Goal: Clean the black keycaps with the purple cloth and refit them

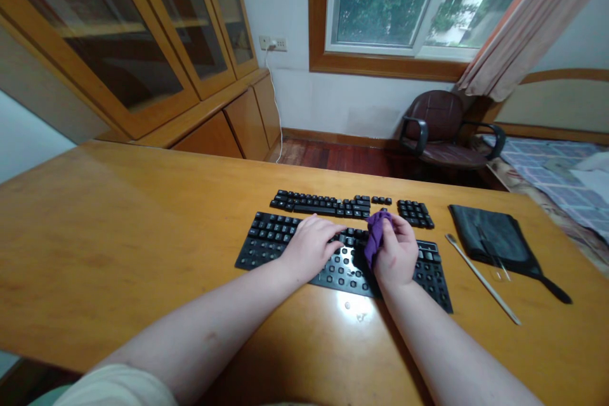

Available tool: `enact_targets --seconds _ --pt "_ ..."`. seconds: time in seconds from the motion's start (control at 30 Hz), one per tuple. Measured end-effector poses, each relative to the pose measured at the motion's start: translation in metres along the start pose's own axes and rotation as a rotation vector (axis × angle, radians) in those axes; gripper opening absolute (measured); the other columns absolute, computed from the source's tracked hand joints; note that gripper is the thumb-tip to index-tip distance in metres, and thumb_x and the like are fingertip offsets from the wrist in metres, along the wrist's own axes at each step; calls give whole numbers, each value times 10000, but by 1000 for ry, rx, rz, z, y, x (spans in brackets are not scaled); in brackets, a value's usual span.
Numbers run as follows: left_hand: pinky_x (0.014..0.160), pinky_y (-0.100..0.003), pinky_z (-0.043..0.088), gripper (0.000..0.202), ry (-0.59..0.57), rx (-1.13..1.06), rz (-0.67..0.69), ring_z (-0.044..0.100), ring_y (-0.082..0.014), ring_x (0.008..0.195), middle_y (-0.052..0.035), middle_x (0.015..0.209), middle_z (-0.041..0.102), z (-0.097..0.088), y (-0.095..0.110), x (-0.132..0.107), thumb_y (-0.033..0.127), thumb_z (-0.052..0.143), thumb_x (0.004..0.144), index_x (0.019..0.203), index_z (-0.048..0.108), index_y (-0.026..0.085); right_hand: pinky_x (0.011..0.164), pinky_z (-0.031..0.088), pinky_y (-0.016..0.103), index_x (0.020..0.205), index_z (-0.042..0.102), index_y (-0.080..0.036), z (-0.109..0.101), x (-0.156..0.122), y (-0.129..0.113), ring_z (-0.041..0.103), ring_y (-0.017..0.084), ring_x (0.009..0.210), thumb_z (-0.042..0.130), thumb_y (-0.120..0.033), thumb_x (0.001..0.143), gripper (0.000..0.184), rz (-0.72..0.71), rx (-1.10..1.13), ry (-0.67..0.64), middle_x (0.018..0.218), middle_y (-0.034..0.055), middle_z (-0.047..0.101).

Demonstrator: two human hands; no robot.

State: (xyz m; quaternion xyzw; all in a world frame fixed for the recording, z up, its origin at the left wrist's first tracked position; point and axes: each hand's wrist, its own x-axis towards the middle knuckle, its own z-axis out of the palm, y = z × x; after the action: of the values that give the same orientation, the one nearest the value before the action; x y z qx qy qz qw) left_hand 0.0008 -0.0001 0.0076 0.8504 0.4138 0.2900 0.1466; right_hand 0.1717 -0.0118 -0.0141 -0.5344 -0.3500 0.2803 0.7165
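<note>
A black keyboard (347, 274) lies on the table with many of its keycaps off, baring the switch posts; some upper rows still carry caps. My left hand (311, 247) rests on the keyboard's middle, fingers stretched out and apart. In my right hand (397, 252) a bunched purple cloth (375, 238) is gripped between thumb and fingers, over the right part of the keyboard. Behind the keyboard, loose keycaps (323, 204) are laid out in rows, with a block of number-pad keycaps (415, 213) to the right.
A thin pale stick-like tool (485, 280) lies right of the keyboard, beside a black pouch (495, 235) with a strap and a thin wire tool on it. Small wet spots mark the wooden table (118, 235) in front. Beyond stand a cabinet (200, 85) and an office chair (438, 130).
</note>
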Motion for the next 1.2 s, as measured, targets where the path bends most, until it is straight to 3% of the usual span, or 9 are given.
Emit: enact_targets --seconds 0.3,0.4,0.6,0.77,1.0,1.2 --pt "1022 -459 311 289 0 -9 2 575 -205 982 -28 1013 666 -1 2 -1 250 611 792 1080 590 243 789 469 376 948 603 -172 0 0 -1 632 187 792 612 -334 777 236 10 -1 -3 882 63 670" --pt "984 -445 362 246 -10 -39 18 574 -209 959 -41 983 660 -2 3 -1 239 586 805 1050 606 223 781 469 370 938 606 -167 1 1 -2 632 183 779 610 -333 776 232 3 7 -5 861 63 671" --pt "802 -305 501 203 16 -307 -63 573 -161 874 -62 960 591 0 7 0 161 552 793 985 617 173 767 467 389 932 603 -169 2 1 2 636 197 772 619 -334 766 235 16 58 -17 848 62 681" --pt "774 -278 523 191 83 -523 -163 580 -131 838 -61 994 549 3 8 -1 143 575 773 956 619 174 789 460 398 925 608 -169 2 1 3 639 192 768 639 -336 755 240 43 104 -27 842 56 681" --pt "829 -322 486 82 116 -373 -104 575 -163 886 -38 888 584 -2 6 1 184 614 774 841 660 194 798 459 411 936 609 -159 1 1 1 632 197 778 632 -348 758 260 45 67 -22 854 65 672" --pt "892 -347 470 222 98 -317 -72 582 -178 959 -42 971 649 0 5 1 138 584 774 981 634 202 801 456 404 930 607 -161 2 1 -1 632 190 769 635 -343 754 255 48 76 -22 842 57 671"
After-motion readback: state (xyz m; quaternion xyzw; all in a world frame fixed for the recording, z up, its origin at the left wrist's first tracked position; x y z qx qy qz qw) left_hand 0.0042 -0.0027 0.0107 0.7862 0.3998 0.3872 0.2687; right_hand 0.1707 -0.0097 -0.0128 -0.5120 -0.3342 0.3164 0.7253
